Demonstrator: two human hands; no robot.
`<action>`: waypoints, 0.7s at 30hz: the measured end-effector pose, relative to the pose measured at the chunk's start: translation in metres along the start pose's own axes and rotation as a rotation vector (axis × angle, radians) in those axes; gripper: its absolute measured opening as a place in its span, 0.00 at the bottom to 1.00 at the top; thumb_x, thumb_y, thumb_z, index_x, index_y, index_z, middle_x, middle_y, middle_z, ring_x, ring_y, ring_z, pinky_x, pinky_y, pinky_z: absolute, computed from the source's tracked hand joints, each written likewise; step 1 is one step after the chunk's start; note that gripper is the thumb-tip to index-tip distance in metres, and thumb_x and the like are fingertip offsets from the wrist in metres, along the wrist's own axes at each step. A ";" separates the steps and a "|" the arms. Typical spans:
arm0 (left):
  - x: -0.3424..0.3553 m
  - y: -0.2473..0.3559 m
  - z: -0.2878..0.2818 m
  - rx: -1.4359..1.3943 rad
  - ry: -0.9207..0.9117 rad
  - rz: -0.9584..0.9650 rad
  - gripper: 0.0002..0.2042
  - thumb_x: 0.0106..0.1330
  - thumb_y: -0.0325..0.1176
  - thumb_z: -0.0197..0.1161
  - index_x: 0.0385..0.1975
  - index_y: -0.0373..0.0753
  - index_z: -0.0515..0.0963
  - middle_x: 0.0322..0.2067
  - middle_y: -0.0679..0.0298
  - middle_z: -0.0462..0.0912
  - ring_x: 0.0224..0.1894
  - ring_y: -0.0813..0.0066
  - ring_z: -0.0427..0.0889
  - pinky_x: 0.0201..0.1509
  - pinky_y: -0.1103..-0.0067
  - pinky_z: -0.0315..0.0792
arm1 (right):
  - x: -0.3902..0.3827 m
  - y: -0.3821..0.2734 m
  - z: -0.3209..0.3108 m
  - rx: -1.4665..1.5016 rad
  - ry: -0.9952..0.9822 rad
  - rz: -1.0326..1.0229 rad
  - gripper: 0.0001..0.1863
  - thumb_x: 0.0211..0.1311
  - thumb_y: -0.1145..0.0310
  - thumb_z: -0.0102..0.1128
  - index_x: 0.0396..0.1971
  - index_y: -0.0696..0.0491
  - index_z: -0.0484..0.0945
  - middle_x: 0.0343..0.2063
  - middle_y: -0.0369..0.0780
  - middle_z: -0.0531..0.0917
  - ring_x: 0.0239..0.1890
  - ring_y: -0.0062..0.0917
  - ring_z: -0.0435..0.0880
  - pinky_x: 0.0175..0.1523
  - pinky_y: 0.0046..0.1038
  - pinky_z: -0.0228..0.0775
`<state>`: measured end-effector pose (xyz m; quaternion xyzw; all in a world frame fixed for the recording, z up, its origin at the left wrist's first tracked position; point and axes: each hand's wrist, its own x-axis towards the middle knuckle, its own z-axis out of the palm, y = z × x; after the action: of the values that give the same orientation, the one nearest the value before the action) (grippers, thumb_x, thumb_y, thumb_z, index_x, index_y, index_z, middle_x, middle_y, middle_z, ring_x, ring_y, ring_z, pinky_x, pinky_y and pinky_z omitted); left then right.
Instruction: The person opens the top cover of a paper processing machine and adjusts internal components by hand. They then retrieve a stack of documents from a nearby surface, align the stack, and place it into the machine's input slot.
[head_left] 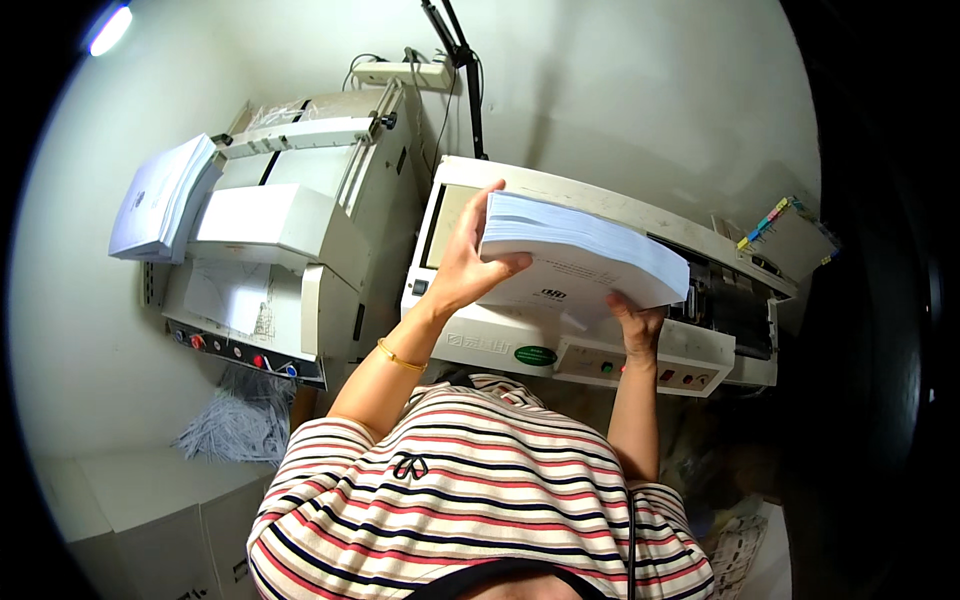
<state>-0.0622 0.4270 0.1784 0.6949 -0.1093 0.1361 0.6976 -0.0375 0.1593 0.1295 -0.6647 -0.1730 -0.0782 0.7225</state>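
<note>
Paper block: a thick, white, printed stack of sheets [590,250], centre to right of centre of the frame, bowed along its length, its layered edges upward; whether it touches the machine behind it cannot be told.
Left hand: curled around the block's left end [468,265], thumb across the printed face, fingers at the far side, spread only as wide as the thickness between them.
Right hand: at the block's lower right corner [638,322], thumb on the printed face; its fingers are mostly hidden, but the hand appears to grip.
Slip hazard: uneven pressure from the two hands could let inner sheets slide, since the block is bowed and its edges show slight gaps.
Corner hazard: the upper right end extends beyond the right thumb with little visible support; its leaves could fan or crease.
Binding-type machine: long and cream-coloured [470,325], across the centre; a tilted block could catch on its dark mechanism [700,290], right of centre.
Control panel: lower right of centre [590,365], close to the right wrist; a dropped forearm could press a button.
Paper strips: a loose heap [235,420], lower left; sheets falling there could mix with the scraps.
</note>
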 end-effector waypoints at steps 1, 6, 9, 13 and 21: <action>0.001 0.007 0.000 0.005 -0.008 0.018 0.47 0.46 0.35 0.75 0.65 0.33 0.53 0.57 0.55 0.66 0.61 0.67 0.64 0.64 0.72 0.60 | 0.003 -0.006 0.001 0.006 -0.032 -0.042 0.29 0.44 0.72 0.75 0.48 0.58 0.72 0.41 0.38 0.79 0.44 0.27 0.76 0.52 0.29 0.67; 0.004 0.009 0.000 -0.068 -0.138 0.039 0.51 0.47 0.44 0.76 0.67 0.33 0.49 0.59 0.54 0.65 0.62 0.64 0.63 0.66 0.72 0.57 | 0.004 -0.011 0.003 -0.039 -0.006 0.004 0.29 0.43 0.71 0.75 0.48 0.57 0.72 0.40 0.39 0.79 0.44 0.27 0.76 0.51 0.29 0.67; 0.004 0.006 -0.009 0.062 -0.132 0.076 0.53 0.48 0.45 0.75 0.68 0.34 0.46 0.61 0.50 0.63 0.63 0.62 0.63 0.66 0.72 0.57 | 0.002 -0.013 0.007 -0.012 0.004 0.018 0.28 0.44 0.71 0.74 0.48 0.57 0.73 0.40 0.39 0.79 0.44 0.27 0.76 0.51 0.29 0.67; 0.004 0.025 -0.003 -0.004 -0.013 0.084 0.53 0.48 0.45 0.76 0.69 0.37 0.45 0.55 0.53 0.67 0.59 0.65 0.67 0.63 0.71 0.61 | 0.008 -0.018 0.012 0.061 0.027 -0.011 0.27 0.45 0.72 0.73 0.47 0.57 0.73 0.40 0.39 0.79 0.44 0.27 0.76 0.51 0.29 0.67; 0.016 0.035 0.001 -0.055 -0.088 0.199 0.35 0.55 0.19 0.66 0.63 0.39 0.58 0.44 0.61 0.69 0.47 0.76 0.72 0.51 0.82 0.69 | 0.010 -0.015 0.021 -0.025 0.110 -0.095 0.22 0.51 0.69 0.70 0.46 0.59 0.74 0.39 0.40 0.80 0.43 0.26 0.77 0.49 0.27 0.68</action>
<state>-0.0593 0.4263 0.2165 0.6664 -0.2122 0.1709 0.6941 -0.0364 0.1793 0.1487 -0.6593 -0.1633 -0.1510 0.7182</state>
